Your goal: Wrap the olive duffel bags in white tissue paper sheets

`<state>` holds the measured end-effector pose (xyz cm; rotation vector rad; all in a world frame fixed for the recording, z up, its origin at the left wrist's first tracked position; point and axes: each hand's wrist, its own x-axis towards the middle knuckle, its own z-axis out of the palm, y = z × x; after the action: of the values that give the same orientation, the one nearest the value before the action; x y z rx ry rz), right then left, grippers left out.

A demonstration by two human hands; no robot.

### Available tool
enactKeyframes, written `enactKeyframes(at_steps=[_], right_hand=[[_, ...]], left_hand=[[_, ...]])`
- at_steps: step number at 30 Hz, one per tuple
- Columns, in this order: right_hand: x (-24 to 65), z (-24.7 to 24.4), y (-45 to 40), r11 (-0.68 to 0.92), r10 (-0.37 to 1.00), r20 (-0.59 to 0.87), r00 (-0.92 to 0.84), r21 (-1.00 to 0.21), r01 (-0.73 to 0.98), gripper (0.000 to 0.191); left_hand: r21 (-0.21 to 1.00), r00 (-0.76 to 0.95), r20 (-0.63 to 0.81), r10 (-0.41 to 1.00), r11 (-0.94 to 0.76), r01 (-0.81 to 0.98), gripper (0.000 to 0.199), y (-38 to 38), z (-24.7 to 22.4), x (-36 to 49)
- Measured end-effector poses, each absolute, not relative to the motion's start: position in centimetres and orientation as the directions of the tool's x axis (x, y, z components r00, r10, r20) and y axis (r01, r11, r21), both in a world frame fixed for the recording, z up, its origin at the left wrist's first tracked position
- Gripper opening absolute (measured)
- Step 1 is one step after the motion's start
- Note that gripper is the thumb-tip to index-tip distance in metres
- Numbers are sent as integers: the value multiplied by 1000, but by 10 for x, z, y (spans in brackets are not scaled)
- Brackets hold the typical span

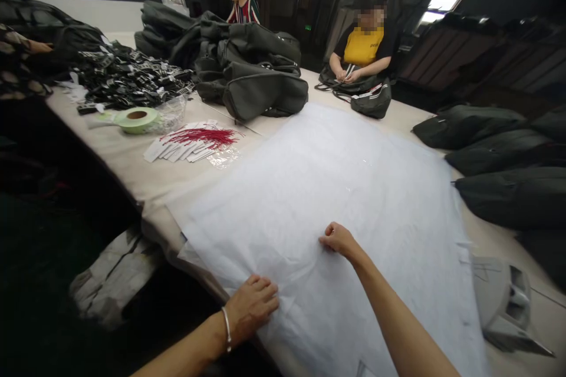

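A stack of thin white sheets [389, 212], looking like plastic or tissue, is spread over the table in front of me. At its near edge my left hand [254, 308], with a bracelet on the wrist, has its fingers curled down on the top sheet, and creases run out from it. Farther in, over the middle of the stack, my right hand [339, 240] is closed in a pinch, with the sheet drawn up in a small fold at its fingertips. The thumb of my left hand is hidden.
Dark bags [265, 91] are piled beyond the sheets, with more bags [513, 188] at right. White tags with red strings [194, 141], a green tape roll [137, 119] and black straps [132, 79] lie left. A grey device [504, 300] stands right. A co-worker [365, 47] handles a bag.
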<state>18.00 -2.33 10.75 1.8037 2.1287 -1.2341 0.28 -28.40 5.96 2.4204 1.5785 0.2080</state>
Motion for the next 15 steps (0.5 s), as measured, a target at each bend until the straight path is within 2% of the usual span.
enactKeyframes(at_steps=[4,8,12,15], right_hand=[[180,95,-13,56,848,-480,-225,-341,938,28],[187,97,-15,52,902,-396,-171,-294,954,46],[218,97,-29,-1,941,-303,-152,-452,892,48],[283,108,-36,-74,989,-148,-20,-600,796,47]], left_hand=[[298,398,19,917,-386,873,24,-285,53,3],[320,389,8,921,-371,872,27,-286,54,2],[327,376,19,927,-361,873,31,-287,57,0],[279,397,96,913,-407,870,35,-290,54,-6]])
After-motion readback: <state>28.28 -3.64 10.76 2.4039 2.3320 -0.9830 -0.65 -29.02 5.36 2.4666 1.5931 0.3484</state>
